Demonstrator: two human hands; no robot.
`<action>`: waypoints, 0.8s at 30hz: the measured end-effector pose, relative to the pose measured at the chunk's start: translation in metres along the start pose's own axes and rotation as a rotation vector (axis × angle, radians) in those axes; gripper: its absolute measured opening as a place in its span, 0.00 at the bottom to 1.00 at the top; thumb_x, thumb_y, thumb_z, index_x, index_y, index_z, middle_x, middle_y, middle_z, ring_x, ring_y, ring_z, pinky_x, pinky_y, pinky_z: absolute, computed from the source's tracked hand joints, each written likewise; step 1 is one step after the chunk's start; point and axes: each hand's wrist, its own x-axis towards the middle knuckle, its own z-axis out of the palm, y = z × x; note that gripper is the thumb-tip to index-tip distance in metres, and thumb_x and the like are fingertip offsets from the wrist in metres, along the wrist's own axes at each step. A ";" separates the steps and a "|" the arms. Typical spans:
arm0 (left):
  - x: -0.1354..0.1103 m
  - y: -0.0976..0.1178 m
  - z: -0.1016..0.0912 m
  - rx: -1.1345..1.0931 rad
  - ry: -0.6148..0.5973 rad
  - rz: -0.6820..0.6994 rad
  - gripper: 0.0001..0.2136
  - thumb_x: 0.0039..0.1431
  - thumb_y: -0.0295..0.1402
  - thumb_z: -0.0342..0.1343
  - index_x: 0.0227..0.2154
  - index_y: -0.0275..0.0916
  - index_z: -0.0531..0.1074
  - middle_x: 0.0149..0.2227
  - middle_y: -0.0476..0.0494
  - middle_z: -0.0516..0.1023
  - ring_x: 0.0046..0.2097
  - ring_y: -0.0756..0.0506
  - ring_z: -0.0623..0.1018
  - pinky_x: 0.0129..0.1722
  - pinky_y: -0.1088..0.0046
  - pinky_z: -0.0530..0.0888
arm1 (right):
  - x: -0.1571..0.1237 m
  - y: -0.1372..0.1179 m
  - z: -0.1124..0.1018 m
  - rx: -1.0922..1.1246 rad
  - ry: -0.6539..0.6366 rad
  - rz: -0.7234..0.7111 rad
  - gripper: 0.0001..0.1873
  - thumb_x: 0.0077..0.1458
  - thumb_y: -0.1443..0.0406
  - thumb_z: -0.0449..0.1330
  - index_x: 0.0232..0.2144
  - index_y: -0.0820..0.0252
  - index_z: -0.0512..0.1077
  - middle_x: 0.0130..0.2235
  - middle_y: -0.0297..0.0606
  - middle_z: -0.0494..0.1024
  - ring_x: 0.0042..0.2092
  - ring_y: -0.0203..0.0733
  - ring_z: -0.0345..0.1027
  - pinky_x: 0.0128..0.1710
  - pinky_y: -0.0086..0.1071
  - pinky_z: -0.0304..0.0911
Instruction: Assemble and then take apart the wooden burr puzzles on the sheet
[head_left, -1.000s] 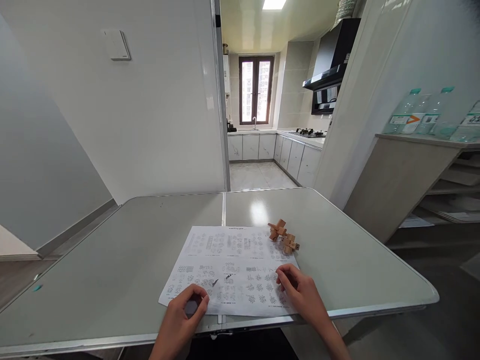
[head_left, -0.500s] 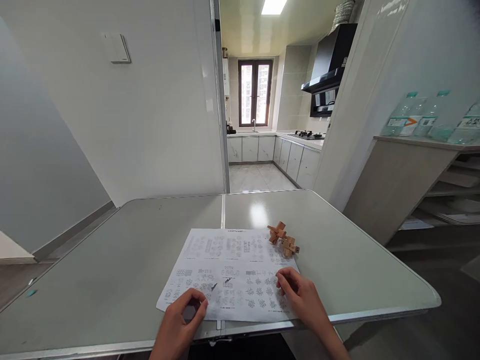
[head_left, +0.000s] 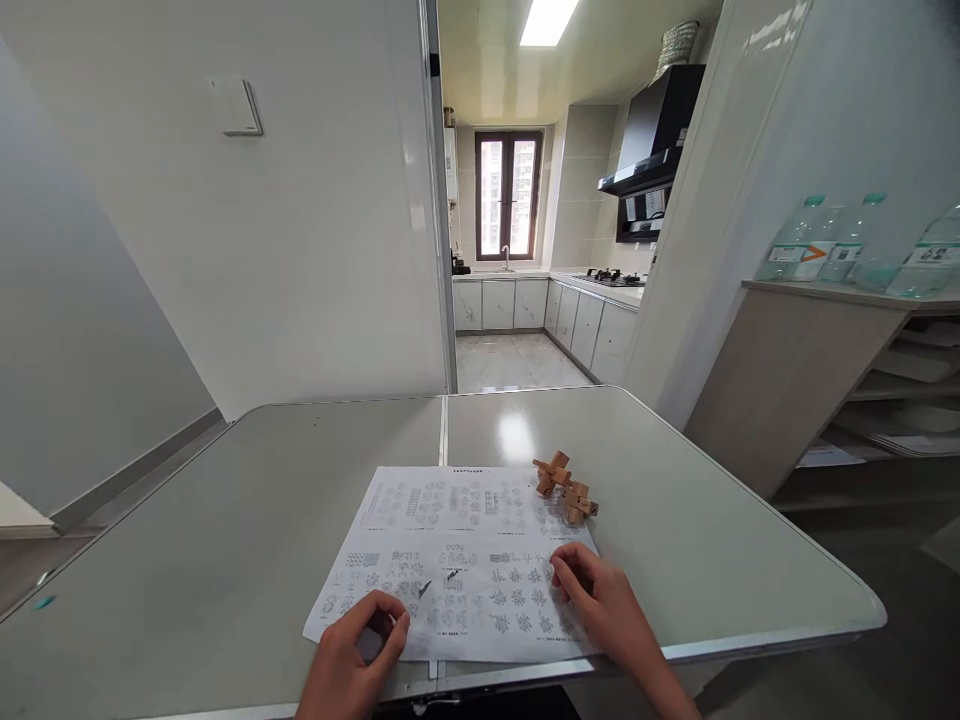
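A large white instruction sheet (head_left: 442, 535) with printed diagrams lies flat near the table's front edge. My left hand (head_left: 360, 645) rests on its lower left corner, thumb and index finger curled into a loop with nothing visible inside. On the sheet's right side is my right hand (head_left: 604, 595), its fingers bent and the thumb close against them; I see nothing in it. Beyond the right hand, two interlocking wooden puzzles, one cross-shaped (head_left: 552, 474) and one more compact (head_left: 578, 503), sit side by side at the sheet's upper right corner.
The grey-green table (head_left: 225, 540) has a metal rim and a centre seam. A small teal piece (head_left: 44, 602) lies at its left edge. Right of the table, a cabinet (head_left: 795, 370) carries several plastic bottles (head_left: 847, 245). A doorway to a kitchen opens beyond.
The camera view has tilted up slightly, so the scene sits a little lower. Both hands keep nearly the same pose on the sheet, and the wooden puzzles have not moved.
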 end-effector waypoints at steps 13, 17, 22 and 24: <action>0.003 -0.008 0.001 0.016 0.001 0.033 0.17 0.62 0.51 0.54 0.29 0.43 0.75 0.27 0.49 0.78 0.31 0.43 0.77 0.35 0.72 0.73 | 0.016 -0.016 -0.004 -0.122 -0.071 -0.060 0.15 0.65 0.53 0.54 0.32 0.54 0.72 0.29 0.34 0.80 0.29 0.42 0.73 0.29 0.31 0.64; 0.004 -0.009 0.001 0.023 0.021 0.027 0.17 0.61 0.52 0.54 0.29 0.43 0.76 0.27 0.49 0.78 0.32 0.42 0.77 0.35 0.72 0.73 | 0.029 -0.032 -0.013 -0.166 0.014 -0.128 0.16 0.67 0.52 0.51 0.35 0.54 0.72 0.31 0.36 0.80 0.30 0.43 0.73 0.31 0.32 0.65; 0.000 0.000 0.003 -0.013 0.062 0.009 0.18 0.61 0.53 0.54 0.28 0.43 0.75 0.26 0.49 0.76 0.30 0.42 0.76 0.34 0.72 0.71 | 0.063 -0.033 -0.033 -0.361 0.239 -0.196 0.15 0.68 0.54 0.49 0.40 0.54 0.71 0.39 0.39 0.81 0.32 0.43 0.73 0.35 0.35 0.65; -0.002 0.005 0.005 -0.025 0.098 -0.005 0.18 0.61 0.53 0.54 0.27 0.43 0.74 0.25 0.49 0.76 0.30 0.43 0.75 0.34 0.72 0.71 | 0.080 -0.029 -0.039 -0.456 0.267 -0.210 0.14 0.67 0.56 0.49 0.43 0.55 0.71 0.44 0.43 0.79 0.41 0.47 0.74 0.39 0.36 0.67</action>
